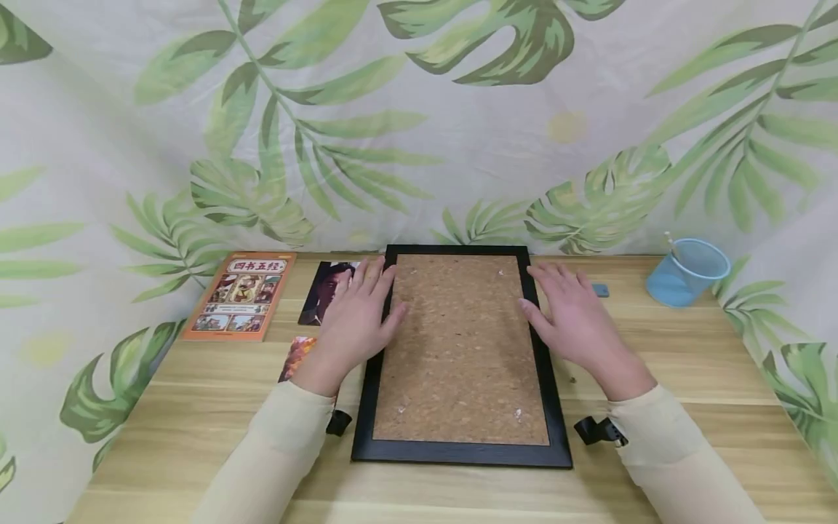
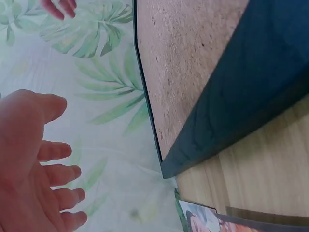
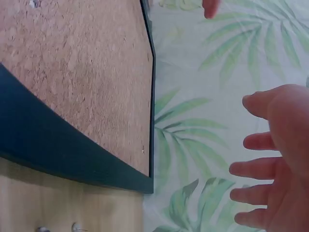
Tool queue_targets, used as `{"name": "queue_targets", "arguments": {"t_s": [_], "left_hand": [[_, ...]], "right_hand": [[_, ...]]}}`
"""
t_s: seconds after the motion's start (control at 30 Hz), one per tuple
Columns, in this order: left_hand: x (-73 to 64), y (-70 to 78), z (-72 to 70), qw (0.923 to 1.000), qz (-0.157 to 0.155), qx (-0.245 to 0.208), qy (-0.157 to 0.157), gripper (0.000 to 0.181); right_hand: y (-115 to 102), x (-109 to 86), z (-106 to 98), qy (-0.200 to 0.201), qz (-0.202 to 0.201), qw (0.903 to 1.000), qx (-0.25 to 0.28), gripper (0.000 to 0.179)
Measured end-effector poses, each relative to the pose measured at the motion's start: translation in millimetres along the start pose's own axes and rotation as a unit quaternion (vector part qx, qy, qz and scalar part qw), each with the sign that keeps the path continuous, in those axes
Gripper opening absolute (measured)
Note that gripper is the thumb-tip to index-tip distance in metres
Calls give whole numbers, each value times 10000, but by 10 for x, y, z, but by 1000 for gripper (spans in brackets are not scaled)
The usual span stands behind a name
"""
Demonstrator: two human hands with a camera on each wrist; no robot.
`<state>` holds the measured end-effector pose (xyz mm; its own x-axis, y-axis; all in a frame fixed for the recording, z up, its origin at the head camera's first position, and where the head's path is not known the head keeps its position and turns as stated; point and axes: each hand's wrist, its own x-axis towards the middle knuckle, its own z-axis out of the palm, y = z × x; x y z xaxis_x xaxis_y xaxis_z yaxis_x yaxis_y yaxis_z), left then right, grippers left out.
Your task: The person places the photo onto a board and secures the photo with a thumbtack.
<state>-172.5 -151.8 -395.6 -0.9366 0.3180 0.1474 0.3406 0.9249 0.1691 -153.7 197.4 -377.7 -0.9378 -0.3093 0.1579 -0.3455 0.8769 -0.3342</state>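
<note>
Leaf-print backdrop point(image 1: 484, 156) fills the rear & both sides, white w/ green fronds. In front of it, wood-grain bench point(image 1: 694, 378). Mid-bench lies the black frame point(image 1: 462, 453), lengthwise away from the person, far edge close to the backdrop; its cork panel point(image 1: 461, 349) faces up, w/ a small silvery mark nr each corner. Pale sleeves point(image 1: 278, 429) reach in from either side.

L hand point(image 1: 356, 313) is at the frame's L edge, R hand point(image 1: 576, 320) at its R edge, thumbs inward. Both sets of fingers wide & nearly straight, nothing gripped (wrist views show a gap btwn each hand & the frame).

Orange-bordered book point(image 1: 241, 297) lies far L, cover up. Blue cup point(image 1: 681, 280) stands upright far R, nr the back, w/ a thin pale stick leaning in it. Dark print point(image 1: 324, 291) sits btwn book & frame, partly behind the L hand; orange print point(image 1: 300, 356) lies nearer the person, mostly hidden by L hand & wrist. Black wrist gear point(image 1: 596, 431) shows at each cuff. Small blue item point(image 1: 601, 290) is just past the R hand. Tiniest: shiny bits point(image 3: 76, 227) on the bench R of the frame, too small to ID.
</note>
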Motion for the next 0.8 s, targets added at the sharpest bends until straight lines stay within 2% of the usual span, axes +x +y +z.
{"name": "queue_targets", "arguments": {"t_s": [0.13, 0.3, 0.6, 0.8], "left_hand": [[-29, -86, 4, 9995, 48, -190, 240, 62], [-62, -261, -9, 9980, -258, -480, 332, 47], [-173, -683, 34, 9902, -778, -1154, -115, 38], [-181, -913, 45, 9820, -1228, -1336, -521, 47]], "right_hand": [[107, -50, 16, 293, 123, 9990, 322, 47], [283, -134, 52, 326, 242, 9979, 502, 36], [649, -286, 226, -111, 155, 9988, 442, 17], [846, -361, 321, -432, 178, 9968, 648, 14]]}}
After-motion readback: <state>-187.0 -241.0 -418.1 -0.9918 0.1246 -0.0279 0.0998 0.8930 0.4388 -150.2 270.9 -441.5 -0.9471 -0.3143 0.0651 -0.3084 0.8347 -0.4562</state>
